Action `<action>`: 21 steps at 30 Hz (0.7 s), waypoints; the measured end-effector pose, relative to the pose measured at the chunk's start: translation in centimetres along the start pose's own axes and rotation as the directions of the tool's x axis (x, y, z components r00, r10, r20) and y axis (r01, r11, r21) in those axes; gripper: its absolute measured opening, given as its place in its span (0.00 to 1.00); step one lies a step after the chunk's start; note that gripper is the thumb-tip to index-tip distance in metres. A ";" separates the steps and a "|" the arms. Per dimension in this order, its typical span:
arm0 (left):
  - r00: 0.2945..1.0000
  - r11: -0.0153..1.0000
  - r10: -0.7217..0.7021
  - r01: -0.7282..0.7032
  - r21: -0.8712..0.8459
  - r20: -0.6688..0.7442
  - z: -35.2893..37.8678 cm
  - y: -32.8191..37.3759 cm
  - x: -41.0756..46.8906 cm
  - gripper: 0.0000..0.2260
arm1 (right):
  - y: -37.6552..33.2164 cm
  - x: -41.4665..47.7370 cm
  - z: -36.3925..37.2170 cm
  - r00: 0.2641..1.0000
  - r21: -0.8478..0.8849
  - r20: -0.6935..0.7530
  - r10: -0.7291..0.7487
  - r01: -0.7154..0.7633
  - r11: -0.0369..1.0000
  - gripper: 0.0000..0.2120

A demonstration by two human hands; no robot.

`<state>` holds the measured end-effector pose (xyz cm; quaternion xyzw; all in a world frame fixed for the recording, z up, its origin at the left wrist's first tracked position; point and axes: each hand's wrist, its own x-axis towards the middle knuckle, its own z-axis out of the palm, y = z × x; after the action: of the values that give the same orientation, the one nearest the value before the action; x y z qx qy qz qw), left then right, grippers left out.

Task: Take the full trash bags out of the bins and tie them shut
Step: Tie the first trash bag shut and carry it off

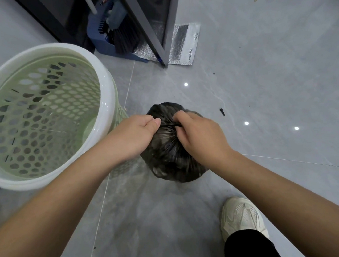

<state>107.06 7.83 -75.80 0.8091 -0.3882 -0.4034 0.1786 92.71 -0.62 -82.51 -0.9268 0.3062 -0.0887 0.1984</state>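
A full black trash bag (172, 162) sits on the grey tiled floor, its top gathered into a tight bunch. My left hand (136, 134) pinches the gathered plastic from the left. My right hand (200, 134) grips the same bunch from the right, fingers curled around a twisted strand. Both hands meet over the bag's neck. To the left stands a pale green perforated bin (107, 88) with a white rim, with no bag inside it.
A blue dustpan with a black broom (118, 36) leans behind a dark door frame (166, 29) at the top. A silver foil pouch (183, 43) lies beside it. My white shoe (242, 214) is at the lower right. A small black scrap (222, 112) lies on the floor.
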 end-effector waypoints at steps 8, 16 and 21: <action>0.998 0.997 0.047 -0.044 0.059 -0.042 0.2 0.1 -0.2 0.18 | 1.1 0.0 0.4 0.988 0.040 -0.085 -0.132 0.135 0.990 0.12; 0.993 0.997 0.059 -0.053 0.054 -0.107 2.6 -1.1 0.2 0.18 | 3.3 0.0 0.1 0.998 0.040 0.003 -0.071 0.070 0.997 0.07; 0.979 0.983 0.140 -0.119 0.139 -0.147 5.1 -1.4 -0.1 0.16 | 4.1 -0.3 0.0 0.988 0.210 0.111 0.111 -0.133 0.969 0.07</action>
<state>103.63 8.92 -79.67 0.8211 -0.4504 -0.3000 0.1816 90.29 -3.49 -84.23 -0.8823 0.3408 -0.0633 0.3184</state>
